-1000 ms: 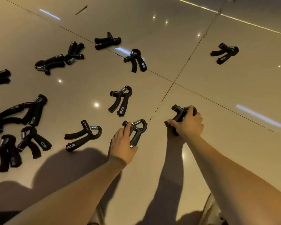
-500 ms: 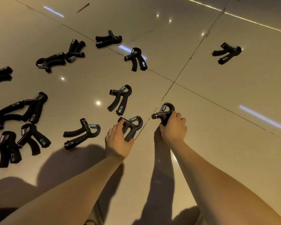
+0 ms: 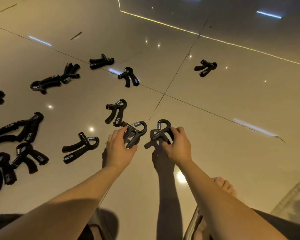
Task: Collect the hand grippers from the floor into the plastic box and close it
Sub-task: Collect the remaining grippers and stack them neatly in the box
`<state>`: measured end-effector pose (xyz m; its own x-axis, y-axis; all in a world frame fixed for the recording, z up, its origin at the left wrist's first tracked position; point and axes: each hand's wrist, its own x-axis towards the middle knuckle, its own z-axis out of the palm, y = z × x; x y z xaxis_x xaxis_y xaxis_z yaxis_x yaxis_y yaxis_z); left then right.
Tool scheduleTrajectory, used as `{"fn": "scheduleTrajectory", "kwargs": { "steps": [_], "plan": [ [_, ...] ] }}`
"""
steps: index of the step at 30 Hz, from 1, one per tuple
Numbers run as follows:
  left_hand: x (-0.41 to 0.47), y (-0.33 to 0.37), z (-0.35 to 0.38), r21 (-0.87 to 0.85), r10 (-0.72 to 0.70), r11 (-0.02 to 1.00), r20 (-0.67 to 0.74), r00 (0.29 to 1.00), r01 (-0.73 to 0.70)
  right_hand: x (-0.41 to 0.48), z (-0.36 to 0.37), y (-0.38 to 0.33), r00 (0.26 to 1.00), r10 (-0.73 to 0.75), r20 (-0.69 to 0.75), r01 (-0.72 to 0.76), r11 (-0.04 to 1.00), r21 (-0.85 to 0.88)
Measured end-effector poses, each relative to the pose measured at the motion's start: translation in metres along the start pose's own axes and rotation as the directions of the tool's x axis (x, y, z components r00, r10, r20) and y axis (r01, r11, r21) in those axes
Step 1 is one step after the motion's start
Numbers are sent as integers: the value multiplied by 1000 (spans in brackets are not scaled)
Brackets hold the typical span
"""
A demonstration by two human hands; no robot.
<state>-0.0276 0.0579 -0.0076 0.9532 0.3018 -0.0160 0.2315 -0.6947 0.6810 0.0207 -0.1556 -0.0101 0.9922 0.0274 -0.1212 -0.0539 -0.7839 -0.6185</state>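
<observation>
Head view, pick-up step: both hands were down at the floor, each on one hand gripper. Left hand was curled over the handles of the first gripper, spring end pointing away. Right hand had its fingers wrapped round the handles of the second gripper, spring end up. Whether either had lifted clear of the tile could not be told. Many more lay scattered to the left, the nearest loose gripper just beside the left hand; a lone gripper sat well apart, far right. A corner of the clear plastic box showed at lower right, contents hidden. Judged next: carry both rightward to the box, release inside, return for more.
</observation>
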Motion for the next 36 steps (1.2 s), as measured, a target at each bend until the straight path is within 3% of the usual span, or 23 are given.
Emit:
{"fn": "scheduleTrajectory", "kwargs": {
  "steps": [9,15,25,31,36],
  "plan": [
    [-27,99,-39,-128,91,987,-61,994,-99,-47,-117,-25,974,-49,-222,74,992,105],
    [-66,181,-62,-197,241,949,-54,969,-247,-111,-214,-25,920,-9,-391,52,994,100],
    [-173,322,-93,-300,521,806,-52,852,-511,-257,-334,-5,828,54,-558,59,982,182],
    [-226,371,-102,-354,641,709,-35,767,-609,-322,-380,10,826,74,-559,11,989,147],
    [-231,414,-89,-341,736,652,69,674,-677,-350,-422,35,819,138,-556,-98,990,101]
  ]
}}
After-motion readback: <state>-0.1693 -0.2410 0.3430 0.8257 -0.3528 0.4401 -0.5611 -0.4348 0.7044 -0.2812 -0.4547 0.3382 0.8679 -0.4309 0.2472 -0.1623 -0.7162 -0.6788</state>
